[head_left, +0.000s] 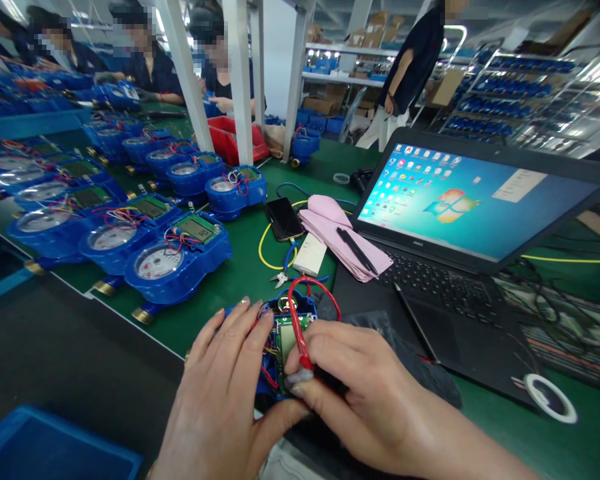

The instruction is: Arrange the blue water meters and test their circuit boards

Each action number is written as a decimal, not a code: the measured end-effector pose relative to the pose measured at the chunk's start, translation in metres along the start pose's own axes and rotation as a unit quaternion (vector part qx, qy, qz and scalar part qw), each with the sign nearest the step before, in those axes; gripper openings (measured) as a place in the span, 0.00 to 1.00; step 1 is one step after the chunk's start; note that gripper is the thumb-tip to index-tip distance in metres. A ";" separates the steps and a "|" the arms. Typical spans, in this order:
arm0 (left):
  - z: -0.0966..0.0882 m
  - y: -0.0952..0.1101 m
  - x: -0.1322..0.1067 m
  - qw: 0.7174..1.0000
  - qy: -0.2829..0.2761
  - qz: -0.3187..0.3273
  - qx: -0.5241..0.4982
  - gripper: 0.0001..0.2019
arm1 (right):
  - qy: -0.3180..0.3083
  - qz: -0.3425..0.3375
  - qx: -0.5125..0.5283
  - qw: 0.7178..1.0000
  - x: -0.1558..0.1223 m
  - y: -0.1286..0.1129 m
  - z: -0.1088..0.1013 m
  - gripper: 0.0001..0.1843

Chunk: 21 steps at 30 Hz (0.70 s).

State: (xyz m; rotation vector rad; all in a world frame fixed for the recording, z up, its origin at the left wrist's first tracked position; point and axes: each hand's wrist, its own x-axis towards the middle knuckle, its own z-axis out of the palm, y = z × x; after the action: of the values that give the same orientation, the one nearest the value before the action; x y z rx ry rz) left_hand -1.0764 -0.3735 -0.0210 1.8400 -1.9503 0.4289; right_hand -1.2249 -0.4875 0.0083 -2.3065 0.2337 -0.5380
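Observation:
A blue water meter (267,390) with a small green circuit board (281,327) and display sits right in front of me, partly hidden by my hands. My left hand (225,373) holds its left side, fingers extended along the housing and thumb at the near edge. Between the thumb and fingers of my right hand (360,373) is the end of a looped red cable (296,313), with a greyish tip, just over the display. Thin coloured wires show beside the board. Small cutting pliers (280,279) lie just beyond the meter.
Several blue meters (177,260) stand in rows on the green table at left. An open laptop (475,200) takes up the right, a pen (415,323) on it. Nearby are a phone (284,219), a pink cloth (337,230) and a white ring (550,398). Co-workers sit beyond white posts.

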 end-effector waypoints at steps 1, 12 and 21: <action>0.000 0.000 0.000 1.000 -0.003 -0.001 -0.003 0.32 | 0.001 -0.001 -0.001 1.000 0.000 0.000 0.000 0.05; -0.002 0.002 0.001 1.000 -0.016 -0.019 -0.013 0.31 | 0.009 -0.016 -0.003 1.000 -0.001 0.001 -0.001 0.05; -0.005 0.007 0.001 0.998 -0.034 -0.049 -0.030 0.32 | 0.020 -0.034 -0.001 0.999 -0.001 0.004 0.000 0.04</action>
State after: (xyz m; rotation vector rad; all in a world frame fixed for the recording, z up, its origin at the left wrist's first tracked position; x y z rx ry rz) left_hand -1.0833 -0.3716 -0.0158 1.9260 -1.8854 0.2767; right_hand -1.2257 -0.4906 0.0054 -2.3145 0.1768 -0.6183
